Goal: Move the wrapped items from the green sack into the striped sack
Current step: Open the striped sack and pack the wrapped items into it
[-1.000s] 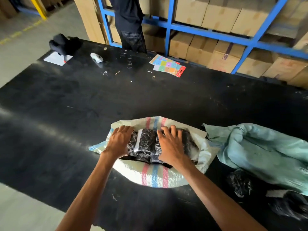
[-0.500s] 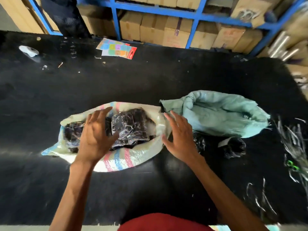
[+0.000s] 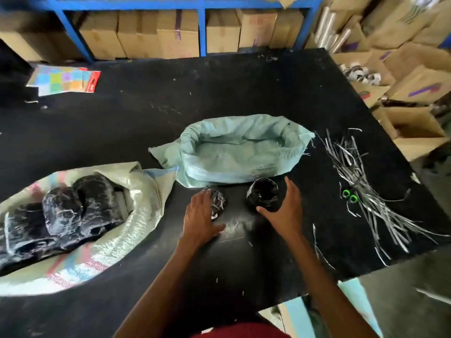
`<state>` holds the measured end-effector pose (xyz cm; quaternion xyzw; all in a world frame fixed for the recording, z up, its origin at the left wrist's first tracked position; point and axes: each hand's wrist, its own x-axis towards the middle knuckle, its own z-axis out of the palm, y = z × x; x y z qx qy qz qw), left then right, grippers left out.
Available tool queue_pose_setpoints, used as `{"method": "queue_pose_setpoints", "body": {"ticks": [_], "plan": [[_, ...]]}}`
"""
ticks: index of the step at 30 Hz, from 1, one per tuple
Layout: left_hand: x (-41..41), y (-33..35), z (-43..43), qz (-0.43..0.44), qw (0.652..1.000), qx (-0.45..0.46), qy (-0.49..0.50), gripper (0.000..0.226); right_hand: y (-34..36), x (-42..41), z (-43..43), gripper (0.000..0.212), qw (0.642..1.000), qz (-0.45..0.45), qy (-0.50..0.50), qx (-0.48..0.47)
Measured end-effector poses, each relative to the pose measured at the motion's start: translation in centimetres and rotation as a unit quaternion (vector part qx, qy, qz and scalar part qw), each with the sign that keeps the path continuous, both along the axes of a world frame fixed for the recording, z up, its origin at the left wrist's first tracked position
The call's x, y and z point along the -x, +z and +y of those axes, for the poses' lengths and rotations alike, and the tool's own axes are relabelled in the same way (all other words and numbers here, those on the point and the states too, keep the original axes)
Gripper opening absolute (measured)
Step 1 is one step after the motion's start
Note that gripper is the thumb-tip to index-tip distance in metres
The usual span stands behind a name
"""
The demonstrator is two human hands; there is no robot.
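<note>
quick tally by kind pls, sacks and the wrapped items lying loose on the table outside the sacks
sacks: 2 (striped sack, green sack)
loose wrapped items: 2 (left wrapped item, right wrapped item)
total: 4
The packed wrapped items inside the striped sack overlap too much to count.

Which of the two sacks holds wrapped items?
The striped sack, on the left: dark wrapped bundles lie in its mouth, while the green sack shows only bare lining.
</note>
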<state>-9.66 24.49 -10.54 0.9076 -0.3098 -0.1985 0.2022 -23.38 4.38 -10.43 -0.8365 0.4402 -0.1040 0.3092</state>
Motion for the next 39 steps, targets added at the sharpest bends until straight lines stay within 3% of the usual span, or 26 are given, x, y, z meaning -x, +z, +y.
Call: {"method": "queue_pose_setpoints", "body": {"ticks": [5,9,15,22,25,28,30,32,34,35,37,39], "plan": [[-0.6,-3.7,-3.8,-0.009,0.996,-0.079,0.047,0.129,-4.4,-1.3,-2.6,0.135,0.993,-0.023,-0.008,-0.114],[-1.1,-5.9,-5.1,-0.024,0.991,-0.107,0.082,0.129,-6.4,-2.2,-3.0,0.119,0.985,-0.079,-0.001,-0.156],[-3.4,-7.4,-4.9,-0.017,0.993,-0.071,0.095,0.108,-7.9,-2.6,-3.5,0.1,0.978,-0.113,-0.001,-0.173],[-2.0,-5.6,-1.9,0.044,0.996,-0.001,0.083,0.102,-5.2,-3.3,-2.7,0.103,0.969,-0.148,-0.008,-0.197],[-0.3,-2.8,1.3,0.084,0.99,0.061,0.097,0.094,-2.0,-4.1,-0.4,0.096,0.939,-0.209,-0.013,-0.272],[1.0,0.2,5.0,0.095,0.979,0.137,0.116,0.092,1.1,-6.2,3.2,0.069,0.893,-0.249,0.009,-0.376],[1.2,2.1,8.8,0.065,0.972,0.17,0.145,0.091,2.8,-8.5,6.8,0.052,0.854,-0.257,0.052,-0.449],[1.0,3.8,12.1,0.021,0.968,0.18,0.174,0.094,3.8,-10.7,10.0,0.052,0.818,-0.244,0.083,-0.514],[0.2,5.5,15.9,-0.027,0.959,0.181,0.217,0.097,4.2,-12.4,13.2,0.05,0.806,-0.22,0.12,-0.536],[-0.4,6.5,18.1,-0.05,0.952,0.183,0.24,0.098,4.4,-13.3,14.9,0.046,0.823,-0.202,0.167,-0.504],[-1.7,8.1,21.2,-0.088,0.937,0.194,0.277,0.097,4.4,-14.3,17.3,0.069,0.859,-0.175,0.272,-0.398],[-3.5,9.5,24.0,-0.119,0.923,0.201,0.306,0.094,4.0,-15.4,19.4,0.1,0.866,-0.177,0.287,-0.369]]}}
